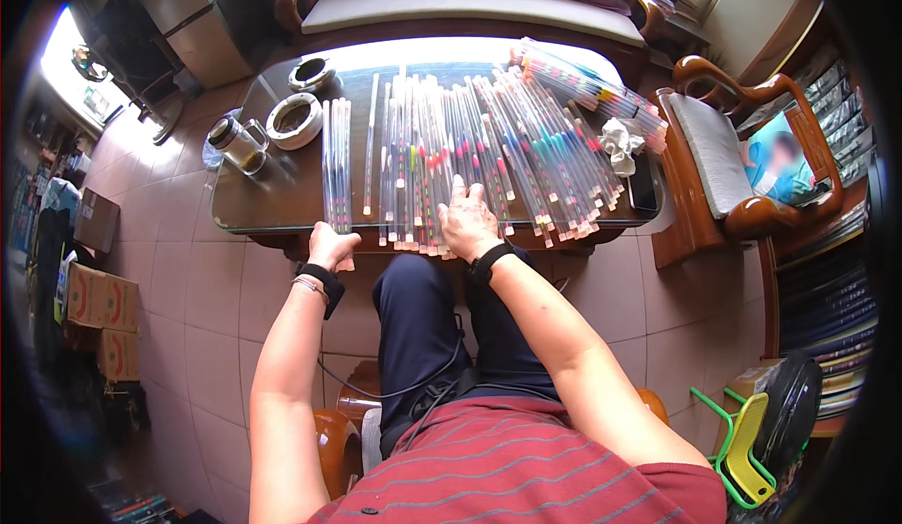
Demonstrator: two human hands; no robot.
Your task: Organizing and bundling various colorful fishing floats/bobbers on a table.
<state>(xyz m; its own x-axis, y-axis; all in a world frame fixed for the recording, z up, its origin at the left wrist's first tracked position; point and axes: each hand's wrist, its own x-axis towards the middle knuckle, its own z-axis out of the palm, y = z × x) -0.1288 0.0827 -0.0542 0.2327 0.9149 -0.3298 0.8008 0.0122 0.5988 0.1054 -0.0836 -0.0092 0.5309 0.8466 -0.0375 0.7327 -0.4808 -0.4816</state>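
My left hand (332, 246) grips the near ends of a small bundle of clear plastic tubes (337, 158), set apart at the left of the glass-topped table (282, 193). The bundle's far part lies over the tabletop and its near ends stick out past the front edge. A single tube (371, 151) lies to its right. My right hand (471, 225) is on a wide spread of similar tubes (416, 151), fingers apart and fingertips touching them. The tubes have pale end caps, and coloured pieces show inside many. More tubes (550, 158) fan out to the right.
At the table's left stand a glass mug with a dark lid (239, 144) and two round white-rimmed pots (294, 121). Bagged tube bundles (585, 84), crumpled tissue (621, 145) and a phone (641, 189) lie at the right. A wooden armchair (712, 151) stands beside the table.
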